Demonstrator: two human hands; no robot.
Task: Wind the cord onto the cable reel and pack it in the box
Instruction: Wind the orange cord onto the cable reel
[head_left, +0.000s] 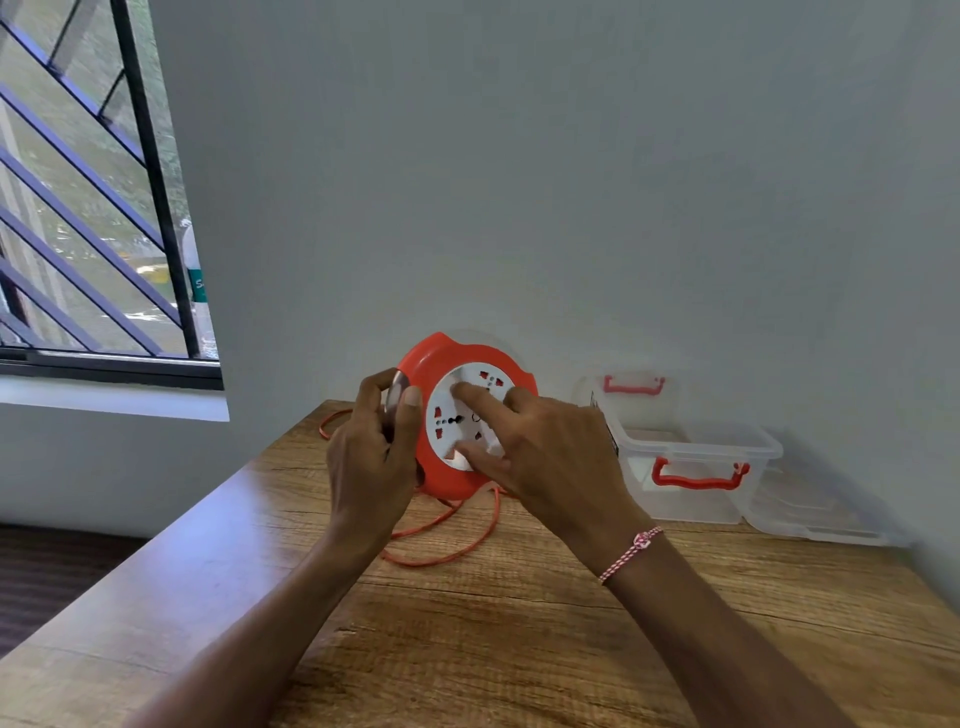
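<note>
An orange cable reel (441, 364) with a white socket face is held upright above the wooden table (519, 623). My left hand (371, 457) grips its left rim, thumb over the front edge. My right hand (545, 452) rests on the white socket face, index finger and thumb spread and pressing on it. Loose orange cord (447, 540) hangs from the reel's bottom and loops on the table; another bit shows behind my left hand. A clear plastic box (691, 467) with red latches stands open to the right by the wall.
The box's clear lid (821, 514) lies flat to the right of the box. A grey wall runs close behind the table. A barred window (93, 208) is at the left, past the table's left edge.
</note>
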